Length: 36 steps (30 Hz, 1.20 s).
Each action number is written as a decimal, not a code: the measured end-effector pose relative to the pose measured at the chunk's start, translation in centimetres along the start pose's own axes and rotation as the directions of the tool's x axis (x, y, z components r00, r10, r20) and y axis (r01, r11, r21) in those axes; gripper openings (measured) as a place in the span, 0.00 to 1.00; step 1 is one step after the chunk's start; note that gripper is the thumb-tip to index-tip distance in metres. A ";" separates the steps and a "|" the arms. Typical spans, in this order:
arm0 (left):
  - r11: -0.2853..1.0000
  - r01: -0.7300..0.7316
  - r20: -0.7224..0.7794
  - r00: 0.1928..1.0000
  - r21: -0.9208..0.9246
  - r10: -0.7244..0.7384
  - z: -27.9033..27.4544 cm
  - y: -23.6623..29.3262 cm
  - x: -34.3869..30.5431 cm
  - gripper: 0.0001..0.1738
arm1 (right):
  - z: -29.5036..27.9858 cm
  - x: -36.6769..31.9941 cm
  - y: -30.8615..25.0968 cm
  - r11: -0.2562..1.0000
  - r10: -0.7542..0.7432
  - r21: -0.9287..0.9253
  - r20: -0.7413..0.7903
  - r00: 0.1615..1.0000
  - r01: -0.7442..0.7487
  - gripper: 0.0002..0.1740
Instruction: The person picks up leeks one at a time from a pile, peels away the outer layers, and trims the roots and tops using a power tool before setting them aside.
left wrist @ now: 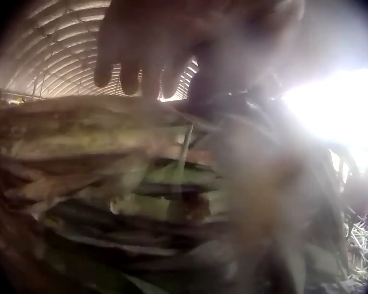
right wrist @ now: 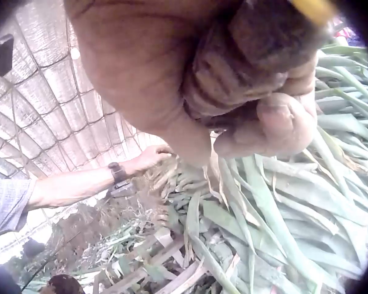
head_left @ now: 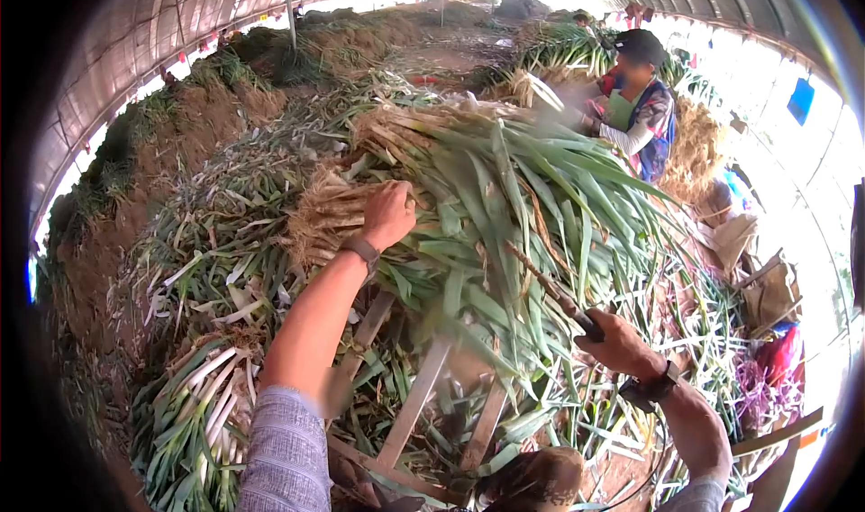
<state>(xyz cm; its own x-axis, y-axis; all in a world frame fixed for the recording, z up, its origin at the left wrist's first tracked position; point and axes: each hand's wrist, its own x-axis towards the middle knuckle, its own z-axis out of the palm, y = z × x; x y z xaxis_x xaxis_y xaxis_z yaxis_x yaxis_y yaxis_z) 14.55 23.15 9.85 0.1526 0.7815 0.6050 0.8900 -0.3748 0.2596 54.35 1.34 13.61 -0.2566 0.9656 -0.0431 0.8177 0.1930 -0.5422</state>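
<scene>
A big pile of leeks lies in front of me, roots to the left and broad green leaves spreading right. Over the near bundle of leek stalks is my left hand, close behind the roots. In the left wrist view its fingers hang down just above the stalks, with light showing between the fingertips and the leeks; that view is blurred. My right hand grips the dark handle of a knife with a long, narrow brown blade. The blade points up and left across the leaves.
Wooden slats show under the pile. Another leek bundle lies at lower left, beside a heap of loose leaves and trimmings. A person in a dark cap is behind the pile at right. Sacks stand along the right side.
</scene>
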 end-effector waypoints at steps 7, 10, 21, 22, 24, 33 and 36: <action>0.996 0.048 0.216 0.976 -0.082 -0.029 1.1 -0.8 3.9 0.24 | -2.9 1.0 0.2 0.998 -0.027 0.049 -0.040 0.999 0.029 0.13; 0.997 0.056 0.289 0.957 -0.060 -0.037 1.4 -0.6 5.0 0.31 | -4.2 2.3 1.6 1.000 -0.022 -0.002 -0.098 0.995 0.022 0.14; 0.998 -0.023 0.010 1.000 -0.056 0.024 4.1 -1.2 2.2 0.37 | -9.2 16.9 -0.6 0.934 -0.242 -0.334 -0.343 0.908 0.123 0.20; 0.998 -0.016 0.001 1.000 -0.053 0.017 4.3 -1.5 2.1 0.37 | -9.1 19.2 -0.7 0.914 -0.336 -0.359 -0.406 0.850 0.189 0.22; 1.000 0.008 0.080 0.997 -0.023 -0.007 4.2 -1.6 1.6 0.35 | -9.3 24.0 -1.6 0.913 -0.325 -0.385 -0.492 0.808 0.133 0.24; 0.998 -0.015 -0.017 1.000 -0.061 0.014 4.6 -1.5 -1.0 0.35 | -8.0 38.9 -1.6 0.927 -0.124 -0.375 -0.365 0.922 -0.024 0.24; 0.989 0.050 0.022 0.999 -0.142 -0.048 4.3 -1.3 -0.9 0.34 | -6.9 38.2 -0.4 0.972 -0.160 -0.219 -0.330 0.930 0.090 0.25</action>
<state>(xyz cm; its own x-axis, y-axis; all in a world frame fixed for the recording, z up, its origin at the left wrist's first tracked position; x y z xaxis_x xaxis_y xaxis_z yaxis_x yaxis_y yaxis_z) 15.11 25.05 5.70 0.1195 0.8093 0.5751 0.8264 -0.4020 0.3942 47.79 39.38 17.95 -0.1997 0.9247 0.3240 0.8841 0.3126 -0.3474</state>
